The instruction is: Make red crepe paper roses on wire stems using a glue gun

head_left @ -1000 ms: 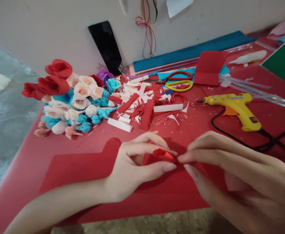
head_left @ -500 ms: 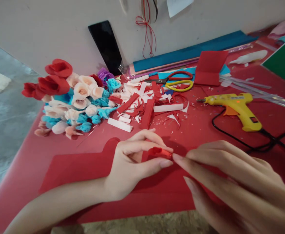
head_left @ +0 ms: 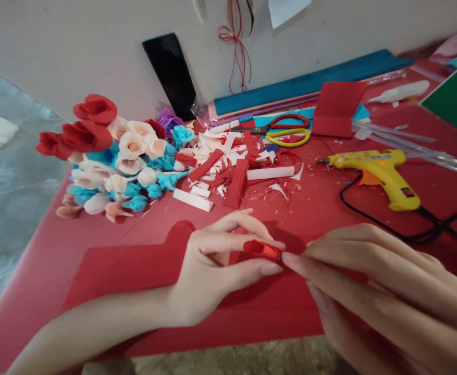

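Flowers (head_left: 128, 148) of red, pale and blue paper are heaped well to the left of the yellow glue gun (head_left: 384, 172). Nearer you than the gun, and also to its left, your left hand (head_left: 205, 271) pinches a small red paper roll (head_left: 263, 250) between thumb and forefinger. A light, steady pinch should serve you best, since a hard one could crush the thin walls. Small, even turns at the narrow end would likely keep it tight. The roll looks bright red and loosely curled, open at its left and tapering rightward, on the gun's near left. Your right hand (head_left: 380, 281), directly nearer you than the gun, brings its forefinger to that tapered end; whether it pinches anything, I cannot tell.
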The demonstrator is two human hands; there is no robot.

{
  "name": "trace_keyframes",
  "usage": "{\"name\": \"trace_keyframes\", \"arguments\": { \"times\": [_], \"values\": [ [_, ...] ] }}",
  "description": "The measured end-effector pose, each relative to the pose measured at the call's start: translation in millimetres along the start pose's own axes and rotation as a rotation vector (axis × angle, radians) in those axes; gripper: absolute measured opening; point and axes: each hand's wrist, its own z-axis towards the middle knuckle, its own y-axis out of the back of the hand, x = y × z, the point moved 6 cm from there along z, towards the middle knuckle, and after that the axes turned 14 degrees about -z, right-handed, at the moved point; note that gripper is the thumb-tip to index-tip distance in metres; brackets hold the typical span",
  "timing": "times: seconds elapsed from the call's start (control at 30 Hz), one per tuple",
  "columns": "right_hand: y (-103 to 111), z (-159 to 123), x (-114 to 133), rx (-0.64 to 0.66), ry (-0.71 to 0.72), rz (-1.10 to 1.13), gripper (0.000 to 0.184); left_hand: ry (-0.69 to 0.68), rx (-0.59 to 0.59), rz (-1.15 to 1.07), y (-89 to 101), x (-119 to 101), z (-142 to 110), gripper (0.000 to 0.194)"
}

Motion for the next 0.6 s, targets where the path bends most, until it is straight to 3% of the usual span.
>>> {"name": "trace_keyframes", "arguments": {
  "times": [0.17,0.33,0.6],
  "values": [
    [-1,4,3,-0.008,-0.012,0.007,0.016,-0.006,0.007,-0.015,0.2,0,-1,0.02],
    [0,5,0,0.016,-0.127,-0.014,0.015,0.007,0.02,-0.027,-0.5,1,-1,0.021],
    [1,12,5,-0.012,-0.046,-0.021,0.015,0.027,0.017,-0.078,-1.8,3,-1,0.018]
  ]
}}
